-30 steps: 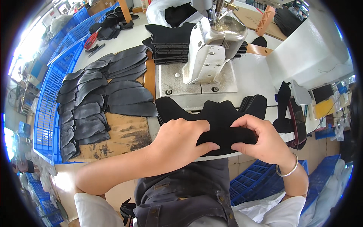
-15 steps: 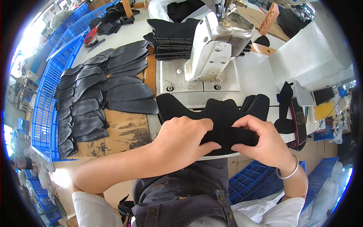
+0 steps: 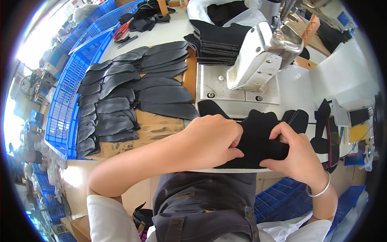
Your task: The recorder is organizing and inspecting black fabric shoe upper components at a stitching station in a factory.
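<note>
A black, wavy-edged cut fabric piece (image 3: 258,135) lies at the near table edge, below the sewing machine (image 3: 262,56). My left hand (image 3: 213,141) rests on its left side, fingers curled and thumb close to the index finger, closed on the fabric. At the right, my right hand (image 3: 298,151) grips the same piece; its thumb and bent index finger curve around a raised part of it. More black pieces (image 3: 296,120) are stacked at its upper right. My fingers hide part of the fabric.
Dark grey curved pieces (image 3: 165,94) overlap on a brown board (image 3: 157,135) at the left, beside a blue basket (image 3: 60,121). A black fabric stack (image 3: 217,44) stands left of the machine. Red-handled scissors (image 3: 123,32) lie farther back.
The view has shifted, moving the table and machine rightward in the picture. My thumbs are farther apart, and the left fingers are more curled. Both hands stay at the black fabric.
</note>
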Action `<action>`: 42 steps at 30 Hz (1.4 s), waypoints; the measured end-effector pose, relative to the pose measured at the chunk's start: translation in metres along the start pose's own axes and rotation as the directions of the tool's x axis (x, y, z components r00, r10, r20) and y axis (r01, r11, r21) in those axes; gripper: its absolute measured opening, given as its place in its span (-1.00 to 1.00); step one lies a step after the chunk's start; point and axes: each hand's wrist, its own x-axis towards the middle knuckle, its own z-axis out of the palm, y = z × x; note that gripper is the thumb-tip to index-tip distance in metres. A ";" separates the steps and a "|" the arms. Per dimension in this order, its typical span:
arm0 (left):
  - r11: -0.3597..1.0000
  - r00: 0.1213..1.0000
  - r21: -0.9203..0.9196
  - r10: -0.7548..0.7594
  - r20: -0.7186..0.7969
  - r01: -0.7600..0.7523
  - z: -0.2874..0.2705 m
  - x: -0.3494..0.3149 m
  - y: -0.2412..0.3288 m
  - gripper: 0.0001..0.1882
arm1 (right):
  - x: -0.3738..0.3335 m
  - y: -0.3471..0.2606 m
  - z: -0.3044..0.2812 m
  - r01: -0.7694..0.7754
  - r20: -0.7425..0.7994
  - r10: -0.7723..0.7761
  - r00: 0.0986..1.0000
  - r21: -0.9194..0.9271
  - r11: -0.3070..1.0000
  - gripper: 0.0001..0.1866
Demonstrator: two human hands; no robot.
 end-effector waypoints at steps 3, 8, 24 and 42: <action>1.000 1.000 0.000 0.004 -0.005 -0.004 0.001 0.000 0.000 -0.71 | -0.001 0.001 0.002 -0.024 -0.004 0.024 1.000 0.027 0.999 -0.43; 0.999 0.999 0.015 -0.029 0.016 0.028 0.001 -0.005 0.001 -0.72 | 0.000 -0.006 -0.003 -0.067 0.038 0.068 0.997 -0.011 0.998 -0.44; 0.745 0.901 0.666 0.265 -0.345 0.037 0.115 -0.027 0.027 -0.33 | -0.007 0.034 -0.042 -0.178 0.218 0.161 0.963 0.061 0.982 -0.75; 0.733 0.879 0.678 0.290 -0.380 0.052 0.106 -0.024 0.030 -0.40 | -0.018 0.037 -0.027 -0.019 -0.006 0.018 1.000 -0.087 0.996 -0.76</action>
